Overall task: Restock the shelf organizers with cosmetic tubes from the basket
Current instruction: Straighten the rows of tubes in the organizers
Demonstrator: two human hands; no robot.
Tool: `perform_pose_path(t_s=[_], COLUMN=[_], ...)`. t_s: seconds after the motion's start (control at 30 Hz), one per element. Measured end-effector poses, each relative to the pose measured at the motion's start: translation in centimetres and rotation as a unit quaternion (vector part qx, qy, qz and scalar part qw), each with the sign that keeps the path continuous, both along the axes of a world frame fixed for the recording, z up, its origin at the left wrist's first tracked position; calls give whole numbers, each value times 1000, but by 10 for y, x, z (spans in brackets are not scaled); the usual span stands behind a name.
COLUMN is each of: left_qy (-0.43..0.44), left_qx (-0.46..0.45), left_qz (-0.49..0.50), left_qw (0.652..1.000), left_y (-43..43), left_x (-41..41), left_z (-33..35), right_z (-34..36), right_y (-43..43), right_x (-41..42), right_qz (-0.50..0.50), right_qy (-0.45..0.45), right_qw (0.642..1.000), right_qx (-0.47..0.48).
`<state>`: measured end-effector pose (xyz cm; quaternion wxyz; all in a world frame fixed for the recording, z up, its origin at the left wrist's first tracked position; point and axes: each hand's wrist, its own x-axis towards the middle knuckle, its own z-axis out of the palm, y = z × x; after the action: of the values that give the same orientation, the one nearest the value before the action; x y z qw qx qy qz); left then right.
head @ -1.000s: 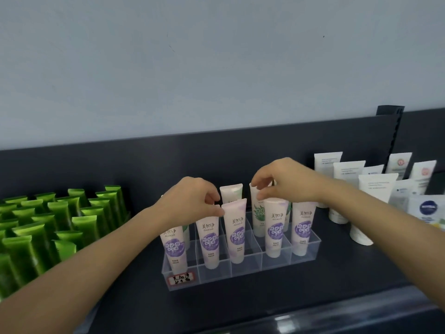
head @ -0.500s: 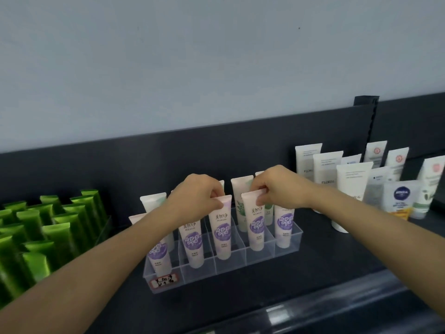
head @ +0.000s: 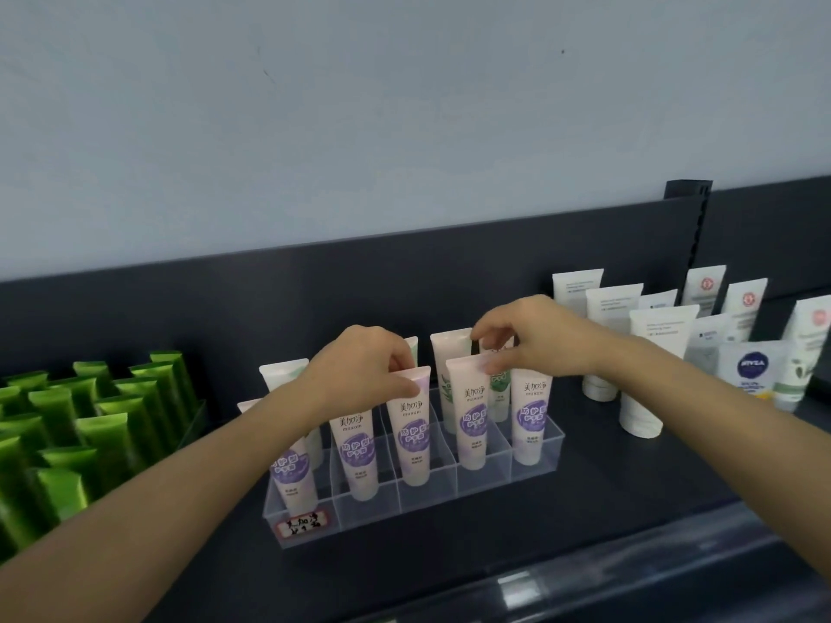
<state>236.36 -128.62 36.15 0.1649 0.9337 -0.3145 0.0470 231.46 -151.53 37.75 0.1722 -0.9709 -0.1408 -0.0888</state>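
A clear acrylic organizer (head: 537,460) stands on the dark shelf with a front row of white tubes bearing purple labels and a back row of white tubes with green print. My left hand (head: 359,368) pinches the crimped top of the middle purple-label tube (head: 411,436). My right hand (head: 535,339) pinches the top of the purple-label tube to its right (head: 472,424). Both tubes stand upright in their compartments. The basket is out of view.
Several green tubes (head: 85,433) fill the shelf to the left. White tubes (head: 652,353) and a Nivea tube (head: 753,370) stand to the right. The shelf's dark back panel (head: 404,290) rises behind, and its front rail (head: 629,564) runs below.
The camera view has shifted left, so the organizer sits further left in frame. My right hand moved from a back tube to the front purple-label tube. My left hand stays on the middle tube.
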Motion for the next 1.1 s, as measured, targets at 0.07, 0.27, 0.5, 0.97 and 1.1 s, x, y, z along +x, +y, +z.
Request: perform_pose_path(t_s=[0.07,0.27,0.5,0.97,1.1], left_qy=[2,8,2,-8,-19], left_qx=[-7,-12,-32,-36,-34], left_qz=[1,6,9,20,28], left_qw=[1000,1000,999,999,999], left_y=[2,6,10,25,39], left_x=[-1,-4,-6,-9,-13], left_z=[0,1,5,9,16], right_z=[4,-12,-23,-12,3], right_y=[-11,-29,-34,-25,8], right_x=[-6,-13,-9,-7,-13], right_qz=[-21,-54,-53,-63,-19], right_qy=[0,34,10,9,-72], right_qw=[1000,998,998,997,996], right_qx=[11,-25,-16,40,40])
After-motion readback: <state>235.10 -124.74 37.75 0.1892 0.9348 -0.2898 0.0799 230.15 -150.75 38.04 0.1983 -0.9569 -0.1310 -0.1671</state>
